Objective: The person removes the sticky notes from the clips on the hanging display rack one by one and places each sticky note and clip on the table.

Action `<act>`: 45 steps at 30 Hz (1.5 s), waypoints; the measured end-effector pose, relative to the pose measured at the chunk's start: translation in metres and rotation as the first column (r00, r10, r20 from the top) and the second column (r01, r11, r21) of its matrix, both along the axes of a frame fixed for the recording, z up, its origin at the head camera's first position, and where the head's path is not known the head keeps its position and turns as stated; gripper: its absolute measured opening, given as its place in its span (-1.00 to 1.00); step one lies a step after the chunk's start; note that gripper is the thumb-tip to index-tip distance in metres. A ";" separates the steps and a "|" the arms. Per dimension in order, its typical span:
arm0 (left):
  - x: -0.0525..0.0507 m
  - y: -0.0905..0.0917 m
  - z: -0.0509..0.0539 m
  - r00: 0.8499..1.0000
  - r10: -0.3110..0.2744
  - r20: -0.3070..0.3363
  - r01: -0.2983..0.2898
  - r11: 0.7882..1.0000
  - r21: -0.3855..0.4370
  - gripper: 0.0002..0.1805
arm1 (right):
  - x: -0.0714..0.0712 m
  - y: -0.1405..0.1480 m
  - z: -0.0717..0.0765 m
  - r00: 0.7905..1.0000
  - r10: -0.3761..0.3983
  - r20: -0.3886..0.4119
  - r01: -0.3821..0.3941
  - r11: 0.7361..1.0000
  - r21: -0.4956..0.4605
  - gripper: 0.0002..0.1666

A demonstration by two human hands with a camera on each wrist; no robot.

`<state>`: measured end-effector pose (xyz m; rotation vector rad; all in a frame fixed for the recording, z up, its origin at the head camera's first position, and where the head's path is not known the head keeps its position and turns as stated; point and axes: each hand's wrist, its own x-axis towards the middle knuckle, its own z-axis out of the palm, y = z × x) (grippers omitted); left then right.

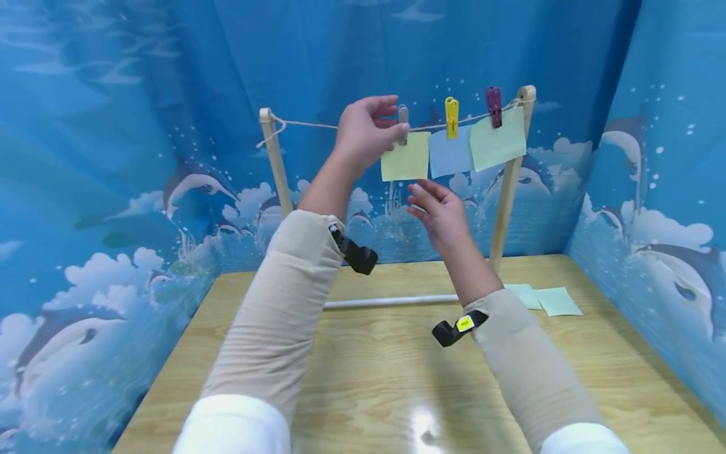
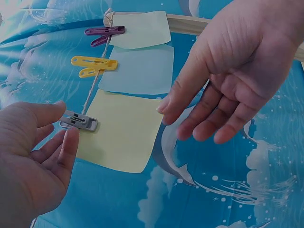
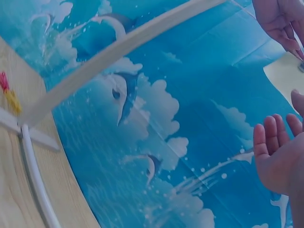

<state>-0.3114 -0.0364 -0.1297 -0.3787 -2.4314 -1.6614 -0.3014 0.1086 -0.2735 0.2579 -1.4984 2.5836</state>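
Observation:
In the head view, my left hand point(image 1: 365, 132) holds a grey clothespin point(image 1: 403, 116) between thumb and fingers; the left wrist view shows the fingertips at the handle end of the clothespin point(image 2: 83, 121). It sits on the string at the top edge of a yellow paper point(image 1: 408, 161). Just below that paper's lower edge is my right hand point(image 1: 445, 217), fingers loosely bent and holding nothing. Beside the yellow paper hang a blue paper point(image 1: 450, 153) under a yellow clothespin point(image 1: 451, 118) and a green paper point(image 1: 499, 142) under a purple one point(image 1: 494, 107).
Wooden posts stand left point(image 1: 276, 157) and right point(image 1: 510, 189), with the string tied between them. A white rod point(image 1: 391, 301) crosses the wooden table point(image 1: 368, 391). Loose green papers point(image 1: 558, 301) lie at right. Red point(image 3: 4, 81) and yellow point(image 3: 12, 101) clothespins lie near a post's base.

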 end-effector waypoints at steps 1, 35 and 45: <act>0.000 0.001 -0.001 1.000 -0.001 -0.002 0.001 1.000 0.005 -0.41 | 0.000 -0.002 0.000 1.000 -0.002 0.003 0.002 0.999 -0.034 -0.54; 0.003 -0.008 -0.013 0.982 0.054 -0.181 -0.038 0.995 0.093 -0.80 | 0.000 -0.003 -0.007 0.999 -0.031 -0.018 0.026 0.968 -0.250 -0.95; 0.006 -0.019 -0.012 0.953 0.025 -0.303 0.068 0.954 0.292 -0.85 | 0.002 -0.003 -0.015 0.999 -0.035 -0.008 0.032 0.975 -0.222 -0.94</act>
